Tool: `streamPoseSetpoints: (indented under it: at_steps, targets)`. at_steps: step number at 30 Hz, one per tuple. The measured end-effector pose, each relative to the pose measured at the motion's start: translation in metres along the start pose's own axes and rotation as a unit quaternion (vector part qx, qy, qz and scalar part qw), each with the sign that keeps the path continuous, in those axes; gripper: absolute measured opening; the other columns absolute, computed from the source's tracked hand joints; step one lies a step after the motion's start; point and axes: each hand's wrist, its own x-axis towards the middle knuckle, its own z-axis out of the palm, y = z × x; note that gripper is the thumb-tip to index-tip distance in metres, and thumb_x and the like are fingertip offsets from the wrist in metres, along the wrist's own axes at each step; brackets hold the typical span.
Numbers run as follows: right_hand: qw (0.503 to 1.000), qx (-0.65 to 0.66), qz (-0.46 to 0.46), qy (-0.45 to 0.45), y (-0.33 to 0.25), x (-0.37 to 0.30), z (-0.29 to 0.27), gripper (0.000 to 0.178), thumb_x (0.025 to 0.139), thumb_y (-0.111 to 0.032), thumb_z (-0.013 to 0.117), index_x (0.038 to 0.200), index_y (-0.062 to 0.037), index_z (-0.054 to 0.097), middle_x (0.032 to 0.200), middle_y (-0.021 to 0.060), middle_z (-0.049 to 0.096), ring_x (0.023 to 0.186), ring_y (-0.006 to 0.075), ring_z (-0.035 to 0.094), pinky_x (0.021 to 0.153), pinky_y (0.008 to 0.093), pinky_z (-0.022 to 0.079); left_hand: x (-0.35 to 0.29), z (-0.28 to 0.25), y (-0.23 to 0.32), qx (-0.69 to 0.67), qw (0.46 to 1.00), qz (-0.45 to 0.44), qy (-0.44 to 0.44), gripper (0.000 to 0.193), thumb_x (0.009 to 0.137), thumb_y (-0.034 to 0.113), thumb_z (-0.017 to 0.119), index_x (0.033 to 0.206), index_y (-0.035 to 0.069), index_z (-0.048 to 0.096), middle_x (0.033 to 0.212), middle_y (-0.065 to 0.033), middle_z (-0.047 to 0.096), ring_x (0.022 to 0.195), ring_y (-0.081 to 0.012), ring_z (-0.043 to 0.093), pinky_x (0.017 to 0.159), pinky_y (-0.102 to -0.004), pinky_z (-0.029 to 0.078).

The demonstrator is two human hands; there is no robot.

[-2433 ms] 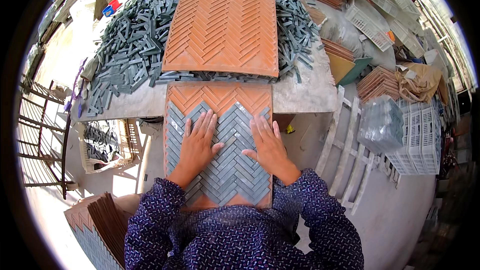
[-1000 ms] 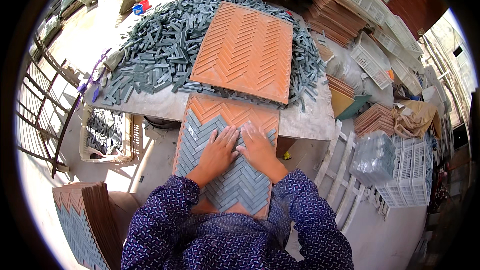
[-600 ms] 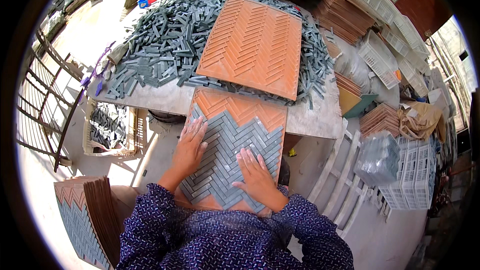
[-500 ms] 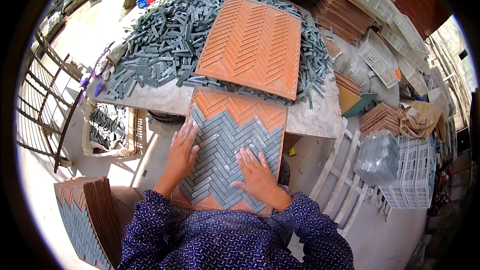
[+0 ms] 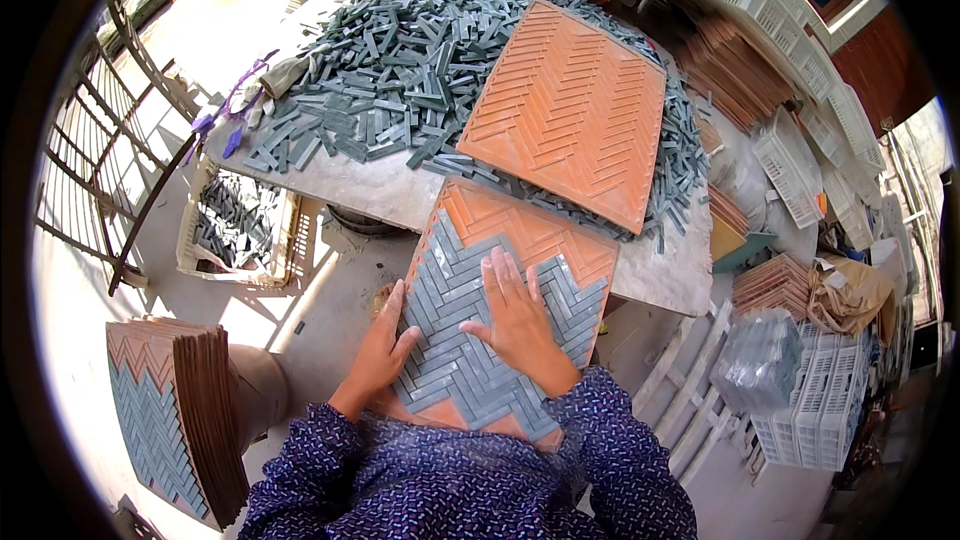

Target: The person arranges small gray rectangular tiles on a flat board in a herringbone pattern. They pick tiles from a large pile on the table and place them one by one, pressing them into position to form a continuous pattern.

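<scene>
On my lap, leaning against the table's front edge, lies an orange herringbone mould tray [image 5: 530,217]. Grey-green strip tiles [image 5: 460,365] fill most of its slots in a zigzag; the far end shows bare orange grooves. My left hand [image 5: 382,348] rests along the tray's left edge, fingers extended and the thumb over the tiles. Flat on the tiles, right of the middle, is my right hand [image 5: 520,318], with its fingers stretched forward and its thumb spread. Neither hand grips anything. Beyond, a second orange mould tray [image 5: 575,105] without tiles lies tilted on the loose tiles.
A large heap of loose strip tiles [image 5: 390,80] covers much of the table [image 5: 390,185]. At left stand a crate of tiles [image 5: 287,240] and a stack of trays [image 5: 200,390], tiles on its outermost one. White crates [image 5: 815,410] and a plastic-wrapped bundle [image 5: 757,360] stand at right.
My right hand has slid forward over the tiles, toward the tray's far end. My left hand has moved nearer along the left edge. The whole view has swung, shifting the table rightward.
</scene>
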Motion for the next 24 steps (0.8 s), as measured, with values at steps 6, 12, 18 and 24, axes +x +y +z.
streamPoseSetpoints:
  at_steps: [6,12,18,24]
  targets:
    - [1.0,0.009,-0.019,-0.011,-0.017,0.013,0.007,0.091,0.081,-0.052,0.06,0.142,0.0055,0.026,0.15,0.0238,0.023,0.14,0.0361,0.022,0.112,0.0544,0.017,-0.002,0.005,0.01,0.018,1.0,-0.018,0.005,0.071,0.086,0.007,0.057,0.147,0.001,0.021,0.142,-0.023,0.039,0.131,-0.0348,0.04,0.108,-0.0367,0.032]
    - [0.998,-0.011,-0.066,0.006,-0.016,0.045,0.036,0.091,0.081,-0.052,0.06,0.143,0.0049,0.026,0.151,0.0219,0.023,0.14,0.0346,0.022,0.111,0.0546,0.018,0.001,0.004,0.008,-0.061,0.998,-0.018,0.016,0.072,0.083,0.004,0.061,0.146,0.0,0.025,0.143,-0.0209,0.039,0.131,-0.0297,0.042,0.107,-0.0361,0.033]
    - [0.995,0.016,-0.088,-0.037,-0.052,0.015,0.02,0.091,0.08,-0.053,0.06,0.143,0.0026,0.027,0.151,0.0203,0.024,0.14,0.0337,0.023,0.111,0.0539,0.018,0.001,-0.001,-0.017,-0.419,0.898,-0.135,0.003,0.058,0.096,0.024,0.05,0.145,0.002,0.03,0.145,-0.013,0.038,0.133,-0.0219,0.037,0.109,-0.0319,0.029]
    - [0.985,0.072,-0.143,-0.059,-0.06,-0.012,0.042,0.091,0.08,-0.054,0.058,0.143,0.0036,0.028,0.151,0.0207,0.024,0.14,0.0342,0.023,0.111,0.0546,0.018,0.0,0.004,-0.025,-0.355,0.927,-0.12,-0.007,0.058,0.095,0.026,0.048,0.143,-0.002,0.031,0.145,-0.0144,0.037,0.136,-0.0226,0.031,0.111,-0.033,0.023]
